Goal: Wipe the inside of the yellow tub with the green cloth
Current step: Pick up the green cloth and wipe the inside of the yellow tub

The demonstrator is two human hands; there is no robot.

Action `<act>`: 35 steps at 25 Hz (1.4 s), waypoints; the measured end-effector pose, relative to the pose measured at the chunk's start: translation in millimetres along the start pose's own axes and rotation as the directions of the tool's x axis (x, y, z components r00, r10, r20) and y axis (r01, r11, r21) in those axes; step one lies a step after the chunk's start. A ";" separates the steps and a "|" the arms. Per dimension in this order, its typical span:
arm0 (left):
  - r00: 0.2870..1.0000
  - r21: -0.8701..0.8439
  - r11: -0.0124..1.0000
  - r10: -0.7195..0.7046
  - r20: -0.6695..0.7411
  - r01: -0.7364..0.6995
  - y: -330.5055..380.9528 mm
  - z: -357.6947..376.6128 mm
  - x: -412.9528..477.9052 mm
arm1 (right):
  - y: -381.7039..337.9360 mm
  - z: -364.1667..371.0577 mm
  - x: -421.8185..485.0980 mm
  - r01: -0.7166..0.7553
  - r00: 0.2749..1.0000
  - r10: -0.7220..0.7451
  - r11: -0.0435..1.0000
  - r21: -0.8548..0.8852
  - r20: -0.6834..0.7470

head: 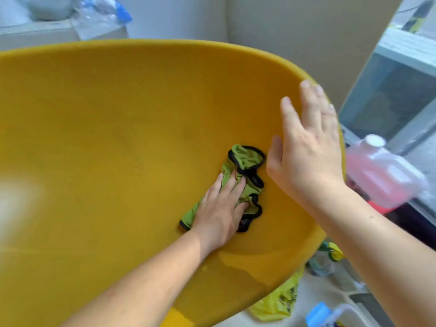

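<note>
The big yellow tub (106,128) fills most of the view, its inside facing me. A crumpled green cloth (245,159) with black edging lies on the tub's inner floor, right of centre. My left hand (221,208) presses flat on the cloth's lower part, fingers spread over it. My right hand (306,147) is open, fingers apart, resting against the tub's right rim and holding nothing in its fingers.
A pink liquid jug (382,175) with a white cap stands just right of the tub. A yellow plastic bag (278,300) and a blue-capped bottle (318,312) lie below right. A shelf unit (389,95) stands at the right, a box with plastic (99,17) at top left.
</note>
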State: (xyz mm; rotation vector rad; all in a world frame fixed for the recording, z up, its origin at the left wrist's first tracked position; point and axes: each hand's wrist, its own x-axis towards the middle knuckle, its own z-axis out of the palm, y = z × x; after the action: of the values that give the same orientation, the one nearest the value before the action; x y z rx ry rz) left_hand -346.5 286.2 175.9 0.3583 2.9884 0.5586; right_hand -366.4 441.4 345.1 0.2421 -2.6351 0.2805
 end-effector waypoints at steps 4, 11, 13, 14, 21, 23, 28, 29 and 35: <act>0.977 0.132 0.976 0.155 0.148 -0.175 -24.4 4.2 -44.5 | -43.2 39.8 11.2 0.076 0.906 -0.112 0.992 0.103 0.408; 0.994 0.309 0.947 -0.101 0.033 0.086 -163.0 -61.1 -17.7 | -86.1 122.9 9.3 0.295 0.826 -0.267 0.955 0.023 0.496; 0.962 0.336 0.902 -0.253 -0.099 0.271 -193.3 -71.7 -14.0 | -102.2 141.7 3.4 0.316 0.793 -0.314 0.945 0.088 0.522; 0.931 0.297 0.883 -0.330 -0.154 0.363 -200.2 -70.9 -17.2 | -110.6 151.1 -0.8 0.337 0.754 -0.323 0.938 0.086 0.572; 0.975 -0.092 0.972 -0.209 0.081 0.216 -179.8 -60.6 -63.6 | -161.0 164.3 -32.6 0.196 0.844 -0.348 0.908 0.370 0.408; 0.977 -0.297 0.931 -0.192 0.091 0.211 -197.7 -92.0 -72.3 | -190.0 165.2 -50.9 0.091 0.705 -0.430 0.843 0.530 0.564; 0.834 0.339 0.765 -0.531 -0.148 0.547 -238.0 -125.0 -106.1 | -239.5 201.1 -73.1 0.195 0.595 -0.282 0.959 0.205 0.753; 0.804 0.369 0.723 -0.579 -0.137 0.583 -249.0 -127.2 -114.1 | -248.2 210.0 -69.5 0.203 0.619 -0.267 0.963 0.178 0.738; 0.798 0.398 0.702 -0.582 -0.159 0.591 -280.1 -136.0 -135.2 | -291.7 251.1 0.4 0.286 0.779 -0.334 0.943 0.172 0.532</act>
State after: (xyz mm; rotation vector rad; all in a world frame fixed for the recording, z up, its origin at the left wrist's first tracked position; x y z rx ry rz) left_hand -291.7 -47.5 205.0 -0.5912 2.9597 -0.1743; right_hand -413.4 100.3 173.0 0.9058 -3.0847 0.2298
